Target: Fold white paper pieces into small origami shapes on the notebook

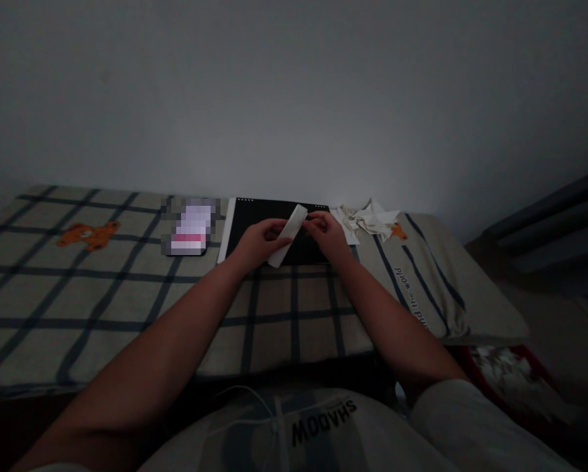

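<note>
A narrow white strip, which looks like folded paper, is held at a slant over a black flat board or booklet. My left hand grips the strip's left side between thumb and fingers. At its upper right end, my right hand pinches the edge with thumb and forefinger. The black item has a white left edge and small holes along its top; my hands cover part of it. Crumpled white paper pieces lie just right of my right hand.
A phone with a lit, blurred screen lies to the left on the checked cloth. Behind the surface rises a pale wall. A red bin with white scraps stands on the floor at lower right.
</note>
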Demonstrator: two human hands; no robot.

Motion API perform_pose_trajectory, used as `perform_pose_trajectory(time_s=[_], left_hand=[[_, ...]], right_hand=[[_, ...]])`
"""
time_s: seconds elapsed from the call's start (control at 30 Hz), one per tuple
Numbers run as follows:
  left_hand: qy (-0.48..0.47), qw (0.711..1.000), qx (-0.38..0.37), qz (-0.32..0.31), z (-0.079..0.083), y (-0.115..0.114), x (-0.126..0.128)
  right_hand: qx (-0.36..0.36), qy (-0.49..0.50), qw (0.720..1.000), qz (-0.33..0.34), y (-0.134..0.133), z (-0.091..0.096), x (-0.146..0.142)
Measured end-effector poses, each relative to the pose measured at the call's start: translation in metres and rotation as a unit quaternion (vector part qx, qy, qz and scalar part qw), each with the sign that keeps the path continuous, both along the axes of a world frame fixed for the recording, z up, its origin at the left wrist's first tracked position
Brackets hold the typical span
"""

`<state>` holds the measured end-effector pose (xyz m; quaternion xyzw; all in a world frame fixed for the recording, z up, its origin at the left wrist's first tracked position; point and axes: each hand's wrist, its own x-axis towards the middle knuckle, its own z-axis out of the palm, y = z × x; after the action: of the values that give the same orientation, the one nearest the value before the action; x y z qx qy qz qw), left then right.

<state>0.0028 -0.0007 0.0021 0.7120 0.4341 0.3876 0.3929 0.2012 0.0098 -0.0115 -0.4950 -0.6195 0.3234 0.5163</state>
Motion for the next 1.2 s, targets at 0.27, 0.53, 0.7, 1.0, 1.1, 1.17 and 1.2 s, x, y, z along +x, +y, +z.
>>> perform_pose_trajectory(time_s=[0.27, 0.53, 0.7, 1.0, 1.1, 1.17, 1.2], left_hand=[[-0.059, 0.997, -0.021, -0.039, -0.009, -0.002, 0.008], [-0.061, 0.997, -0.006, -0.044, -0.011, -0.004, 0.011], [-0.032, 0.999, 0.011, -0.028, -0.011, -0.007, 0.012], [-0.053, 0.998, 0.006, -0.044, -0.016, -0.006, 0.014], [-0.044, 0.998, 0.010, -0.040, -0.013, -0.007, 0.014], [-0.036, 0.999, 0.006, -0.030, -0.009, -0.009, 0.013], [-0.031, 0.999, 0.001, -0.024, -0.006, -0.009, 0.013]], right_hand=[[-0.076, 0.094, 0.991, 0.052, -0.005, 0.009, -0.005], [-0.083, 0.094, 0.989, 0.079, -0.011, 0.016, -0.007], [-0.083, 0.088, 0.989, 0.083, -0.011, 0.015, -0.009], [-0.117, 0.146, 0.979, 0.086, -0.005, 0.004, -0.008], [-0.119, 0.160, 0.976, 0.091, -0.003, 0.001, -0.008], [-0.116, 0.156, 0.976, 0.093, -0.003, 0.001, -0.007], [-0.115, 0.152, 0.977, 0.093, -0.003, 0.001, -0.007]])
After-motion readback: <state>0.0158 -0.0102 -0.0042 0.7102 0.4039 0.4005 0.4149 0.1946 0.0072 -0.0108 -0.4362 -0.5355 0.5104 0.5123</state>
